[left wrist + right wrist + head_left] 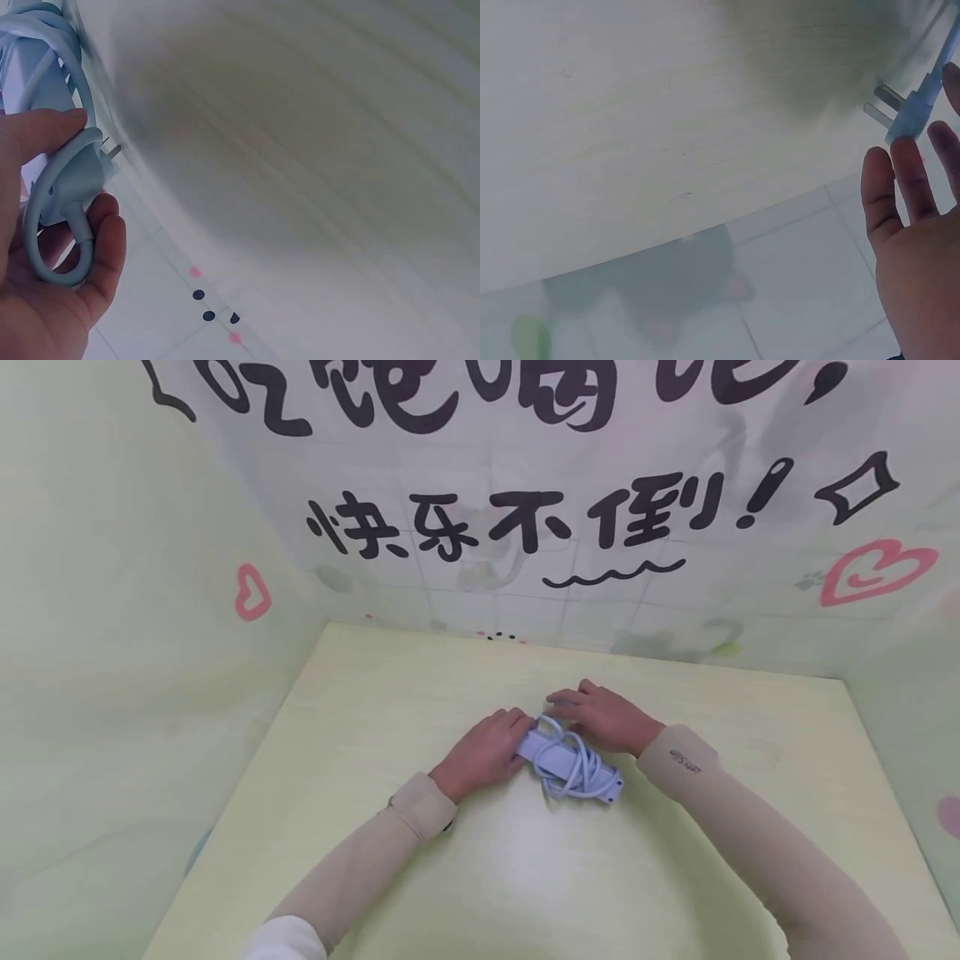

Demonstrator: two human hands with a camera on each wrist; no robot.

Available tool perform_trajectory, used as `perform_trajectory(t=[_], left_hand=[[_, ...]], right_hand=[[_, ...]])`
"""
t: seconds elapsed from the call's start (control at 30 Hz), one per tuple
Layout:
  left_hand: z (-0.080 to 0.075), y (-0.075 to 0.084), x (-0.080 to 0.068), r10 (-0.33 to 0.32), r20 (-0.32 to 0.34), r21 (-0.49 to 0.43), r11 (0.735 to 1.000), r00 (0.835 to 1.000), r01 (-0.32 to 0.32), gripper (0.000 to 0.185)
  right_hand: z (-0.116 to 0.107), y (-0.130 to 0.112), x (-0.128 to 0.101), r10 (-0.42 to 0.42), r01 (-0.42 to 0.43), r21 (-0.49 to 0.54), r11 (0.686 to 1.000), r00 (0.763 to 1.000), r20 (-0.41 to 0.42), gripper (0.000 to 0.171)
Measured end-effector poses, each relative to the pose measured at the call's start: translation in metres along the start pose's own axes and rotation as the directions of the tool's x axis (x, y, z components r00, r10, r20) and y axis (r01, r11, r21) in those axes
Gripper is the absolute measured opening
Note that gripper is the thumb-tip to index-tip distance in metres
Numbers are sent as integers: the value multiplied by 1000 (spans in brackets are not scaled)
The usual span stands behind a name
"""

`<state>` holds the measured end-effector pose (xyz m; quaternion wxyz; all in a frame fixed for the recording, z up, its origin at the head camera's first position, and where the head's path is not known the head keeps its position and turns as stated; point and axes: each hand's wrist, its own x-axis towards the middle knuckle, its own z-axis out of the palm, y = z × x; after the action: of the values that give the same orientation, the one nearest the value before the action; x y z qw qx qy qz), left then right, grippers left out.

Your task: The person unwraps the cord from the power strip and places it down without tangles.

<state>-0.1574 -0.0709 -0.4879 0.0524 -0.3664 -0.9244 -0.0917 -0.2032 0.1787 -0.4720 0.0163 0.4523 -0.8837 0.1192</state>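
Note:
A pale blue power strip (534, 747) lies on the table with its own cord (553, 791) wound loosely around it. At its left end, my left hand (486, 752) grips the strip, thumb on one side and fingers curled round the other. In the left wrist view, the two-pronged plug (79, 184) and a loop of cord sit at that hand's fingers. My right hand (602, 718) is just behind the strip, near the cord. The right wrist view shows its fingers fairly straight, with fingertips at the plug (911, 118); whether they press on it is unclear.
The pale wooden table (420, 685) stretches around both hands. Behind it rises a white wall banner (480, 602) with black lettering, and pale walls stand at the left and right.

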Motion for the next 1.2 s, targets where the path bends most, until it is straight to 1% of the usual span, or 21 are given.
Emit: perform_trajectory(t=[0.07, 0.13, 0.23, 0.33, 0.4, 0.53, 0.63, 0.73, 0.83, 0.9, 0.97, 1.0, 1.07, 1.1, 1.17, 1.2], left_hand=[[0, 0, 0, -8, 13, 0, 1000, 1000, 8, 45], [1, 0, 0, -15, 22, -6, 1000, 1000, 16, 45], [4, -2, 0, -25, 29, -33, 999, 999, 26, 46], [9, -3, 0, -22, 15, -69, 997, 1000, 23, 45], [11, -5, 1, -25, 5, -102, 994, 1000, 25, 45], [11, -9, 0, -34, -33, -146, 989, 999, 29, 44], [6, -13, 1, -24, -76, -164, 986, 997, 11, 44], [-3, -17, 2, -12, -118, -200, 980, 993, -12, 45], [-12, -24, 1, -13, -154, -269, 963, 988, -29, 45], [-17, -29, 0, -31, -166, -319, 947, 986, -24, 44], [-21, -34, -2, -59, -174, -376, 927, 983, -10, 44], [-23, -36, -2, -81, -173, -401, 916, 982, 5, 44], [-27, -39, -5, -136, -168, -458, 888, 976, 45, 45], [-29, -41, -7, -166, -163, -484, 873, 973, 68, 46], [-32, -44, -8, -230, -151, -533, 838, 961, 117, 47], [-34, -46, -9, -261, -142, -552, 822, 955, 142, 48]], right_hand=[[3, 2, 2, -16, 17, -10, 1000, 1000, 26, 35], [7, 3, 3, -9, 9, -13, 1000, 998, 57, 31], [10, 4, 1, 16, -16, -8, 1000, 997, 78, 31], [12, 7, -4, 26, -25, -24, 999, 997, 74, 28], [13, 9, -6, 27, -25, -34, 999, 997, 68, 22], [11, 11, -9, 4, -2, -48, 999, 999, 46, 12], [6, 12, -11, -3, 4, -40, 999, 1000, 11, 10], [-2, 12, -13, 5, -7, -43, 999, 999, -35, 10], [-10, 11, -17, 31, -32, -29, 999, 998, -59, 11], [-14, 10, -19, 41, -40, 14, 999, 997, -63, 12], [-17, 8, -24, 78, -72, 101, 992, 995, -58, 14], [-18, 7, -26, 112, -102, 163, 981, 992, -54, 15], [-16, 5, -31, 195, -170, 289, 942, 979, -57, 15], [-14, 3, -34, 244, -209, 355, 911, 968, -57, 16], [-11, 0, -39, 337, -273, 468, 841, 940, -59, 19], [-9, -1, -41, 377, -296, 514, 805, 924, -59, 17]])
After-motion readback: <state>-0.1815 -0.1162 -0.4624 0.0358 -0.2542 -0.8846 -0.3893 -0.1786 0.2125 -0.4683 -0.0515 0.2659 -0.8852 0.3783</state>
